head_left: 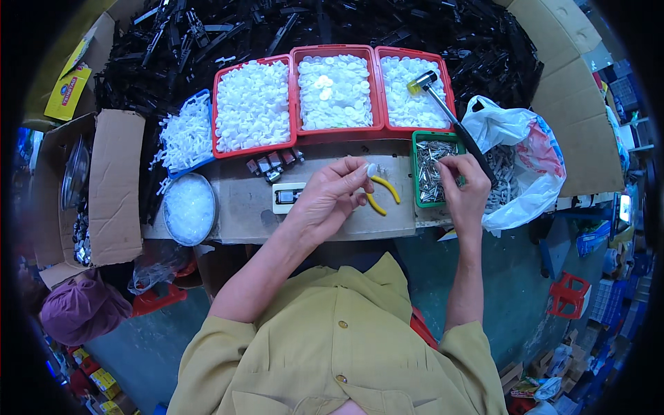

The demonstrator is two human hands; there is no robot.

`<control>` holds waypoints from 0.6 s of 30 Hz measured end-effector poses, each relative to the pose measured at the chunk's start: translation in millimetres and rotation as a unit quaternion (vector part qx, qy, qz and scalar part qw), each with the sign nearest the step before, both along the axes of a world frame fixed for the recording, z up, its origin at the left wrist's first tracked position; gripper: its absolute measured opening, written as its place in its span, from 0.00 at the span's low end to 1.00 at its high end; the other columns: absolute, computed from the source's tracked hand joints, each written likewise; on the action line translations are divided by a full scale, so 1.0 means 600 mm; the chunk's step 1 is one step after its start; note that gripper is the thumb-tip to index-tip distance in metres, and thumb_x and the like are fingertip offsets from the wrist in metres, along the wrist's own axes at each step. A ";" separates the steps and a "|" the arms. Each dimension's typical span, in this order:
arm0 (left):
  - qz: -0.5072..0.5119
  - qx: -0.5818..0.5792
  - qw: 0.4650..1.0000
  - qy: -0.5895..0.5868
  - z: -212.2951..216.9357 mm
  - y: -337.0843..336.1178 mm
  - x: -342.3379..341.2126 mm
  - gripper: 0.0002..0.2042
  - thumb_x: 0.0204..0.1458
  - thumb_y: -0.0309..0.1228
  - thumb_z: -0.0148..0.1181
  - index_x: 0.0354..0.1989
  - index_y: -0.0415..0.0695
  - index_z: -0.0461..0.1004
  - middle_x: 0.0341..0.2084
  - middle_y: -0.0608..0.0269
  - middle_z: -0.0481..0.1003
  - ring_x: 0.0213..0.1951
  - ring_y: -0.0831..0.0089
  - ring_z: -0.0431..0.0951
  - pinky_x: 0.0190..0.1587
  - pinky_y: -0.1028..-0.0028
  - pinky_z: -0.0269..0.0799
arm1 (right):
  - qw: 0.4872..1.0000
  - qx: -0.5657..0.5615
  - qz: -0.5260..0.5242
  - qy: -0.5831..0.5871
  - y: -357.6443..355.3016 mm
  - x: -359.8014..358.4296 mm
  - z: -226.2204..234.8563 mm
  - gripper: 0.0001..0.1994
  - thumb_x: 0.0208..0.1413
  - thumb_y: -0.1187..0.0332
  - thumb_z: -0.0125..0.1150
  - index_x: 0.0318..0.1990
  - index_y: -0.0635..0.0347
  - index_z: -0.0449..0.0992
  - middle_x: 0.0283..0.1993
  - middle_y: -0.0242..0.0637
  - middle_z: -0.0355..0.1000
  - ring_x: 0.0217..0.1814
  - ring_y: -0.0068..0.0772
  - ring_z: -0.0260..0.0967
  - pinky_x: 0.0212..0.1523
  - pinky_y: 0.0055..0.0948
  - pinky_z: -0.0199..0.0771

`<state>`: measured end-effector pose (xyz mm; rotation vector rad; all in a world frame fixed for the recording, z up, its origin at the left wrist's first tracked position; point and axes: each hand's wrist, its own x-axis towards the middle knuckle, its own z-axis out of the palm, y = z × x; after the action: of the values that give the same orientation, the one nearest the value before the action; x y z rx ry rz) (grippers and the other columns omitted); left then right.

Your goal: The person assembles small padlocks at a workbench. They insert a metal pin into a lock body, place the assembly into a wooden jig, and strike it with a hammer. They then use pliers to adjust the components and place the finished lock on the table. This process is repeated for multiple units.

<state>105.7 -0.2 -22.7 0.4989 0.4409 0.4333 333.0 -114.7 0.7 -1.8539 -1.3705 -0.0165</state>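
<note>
The left hand [330, 197] hovers above the worktop [242, 207], its grip pinched shut on a small white cap [371, 169] at the fingertips, just over the yellow-handled pliers [384, 190]. The right hand [465, 190] reaches into the green tray [417, 149] of metal pins; whether its grip holds one, I cannot tell.

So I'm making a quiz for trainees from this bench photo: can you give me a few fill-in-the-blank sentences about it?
1. The left hand pinches a small ____ disc.
2. The right hand reaches into the ____ tray of metal pins.
3. The mallet has its head in one of the ____ red trays.
4. The pliers on the board have ____ handles.

Missing words: white; green; three; yellow
</note>
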 end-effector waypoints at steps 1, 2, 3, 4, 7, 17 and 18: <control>-0.006 -0.014 1.000 -0.011 -0.003 -0.004 0.000 0.08 0.61 0.31 0.62 0.45 0.44 0.75 0.34 0.68 0.77 0.37 0.79 0.75 0.39 0.77 0.68 | 0.999 0.018 0.007 0.034 -0.001 -0.020 0.013 0.02 0.51 0.79 0.68 0.32 0.65 0.80 0.29 0.38 0.74 0.27 0.32 0.73 0.30 0.30 0.71; -0.001 -0.020 1.000 -0.013 -0.004 -0.009 0.001 0.08 0.61 0.32 0.62 0.45 0.44 0.74 0.34 0.68 0.77 0.37 0.79 0.75 0.39 0.76 0.68 | 0.997 0.023 0.035 0.066 -0.002 -0.042 0.024 0.02 0.51 0.79 0.68 0.32 0.65 0.80 0.29 0.38 0.74 0.27 0.31 0.73 0.30 0.29 0.71; 0.004 -0.025 1.000 -0.014 -0.004 -0.014 0.004 0.08 0.61 0.32 0.62 0.45 0.45 0.74 0.34 0.67 0.77 0.37 0.79 0.75 0.39 0.76 0.68 | 0.993 0.028 0.062 0.099 -0.001 -0.065 0.036 0.03 0.51 0.79 0.68 0.32 0.66 0.80 0.29 0.38 0.74 0.28 0.30 0.73 0.30 0.28 0.71; 0.008 -0.029 0.999 -0.016 -0.004 -0.018 0.006 0.08 0.61 0.32 0.62 0.45 0.45 0.74 0.34 0.67 0.77 0.37 0.79 0.75 0.39 0.76 0.68 | 0.987 0.033 0.088 0.130 -0.001 -0.082 0.041 0.03 0.50 0.79 0.68 0.32 0.66 0.79 0.29 0.38 0.74 0.28 0.29 0.73 0.30 0.27 0.71; -0.001 -0.014 0.999 -0.032 -0.012 -0.020 0.006 0.08 0.61 0.33 0.62 0.45 0.45 0.74 0.34 0.67 0.78 0.37 0.79 0.75 0.39 0.75 0.68 | 0.982 0.045 0.118 0.138 0.007 -0.112 0.042 0.04 0.49 0.79 0.69 0.32 0.66 0.79 0.28 0.37 0.73 0.28 0.29 0.73 0.30 0.27 0.71; 0.011 0.033 0.999 -0.024 -0.013 -0.017 -0.015 0.07 0.62 0.31 0.62 0.44 0.44 0.75 0.35 0.69 0.78 0.37 0.82 0.75 0.42 0.77 0.68 | 0.985 0.016 0.132 0.107 0.024 -0.138 0.042 0.04 0.49 0.78 0.69 0.31 0.64 0.79 0.28 0.36 0.73 0.27 0.29 0.73 0.29 0.28 0.71; 0.013 0.046 0.999 -0.025 -0.015 -0.015 -0.017 0.07 0.62 0.31 0.62 0.44 0.44 0.75 0.35 0.69 0.78 0.37 0.82 0.75 0.42 0.78 0.68 | 0.986 0.013 0.130 0.102 0.025 -0.139 0.041 0.04 0.49 0.78 0.69 0.31 0.64 0.79 0.28 0.36 0.73 0.27 0.30 0.73 0.29 0.28 0.71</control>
<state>95.3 -9.0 -31.8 0.5715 0.3801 0.4916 249.3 -99.8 25.5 -1.5939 -1.4484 0.2801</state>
